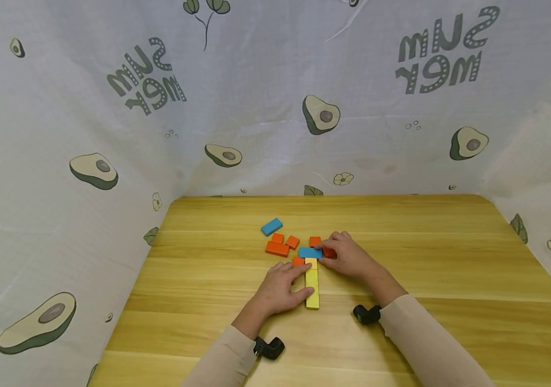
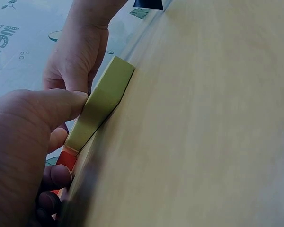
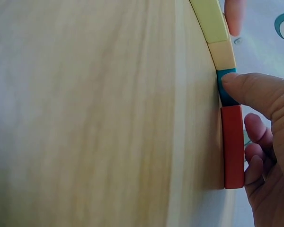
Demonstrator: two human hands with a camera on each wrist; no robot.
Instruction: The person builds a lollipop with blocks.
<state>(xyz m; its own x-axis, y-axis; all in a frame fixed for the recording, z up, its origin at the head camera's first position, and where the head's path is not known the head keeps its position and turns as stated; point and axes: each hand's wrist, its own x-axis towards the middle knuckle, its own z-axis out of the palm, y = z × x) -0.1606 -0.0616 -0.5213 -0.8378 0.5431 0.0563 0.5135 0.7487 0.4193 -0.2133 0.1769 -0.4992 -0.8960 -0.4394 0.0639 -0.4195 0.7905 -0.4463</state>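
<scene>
A long yellow block (image 1: 312,297) lies lengthwise on the table, with a short pale-yellow block (image 1: 311,260) against its far end. Across that end sits a blue block (image 1: 306,252), making a T shape. My left hand (image 1: 277,287) rests its thumb on the long yellow block and its index finger on the short one. With thumb and index finger, my right hand (image 1: 350,257) pinches the blue block's right end. A red block (image 3: 233,146) stands beside the blue one in the right wrist view, near my curled fingers. An orange block (image 1: 298,261) is partly hidden by my left fingers.
Left of the T lie a longer orange block (image 1: 277,248), two small orange blocks (image 1: 277,238) and a loose blue block (image 1: 272,227). Another orange block (image 1: 315,241) sits just behind the T. A printed sheet (image 1: 266,123) surrounds the wooden table (image 1: 198,301).
</scene>
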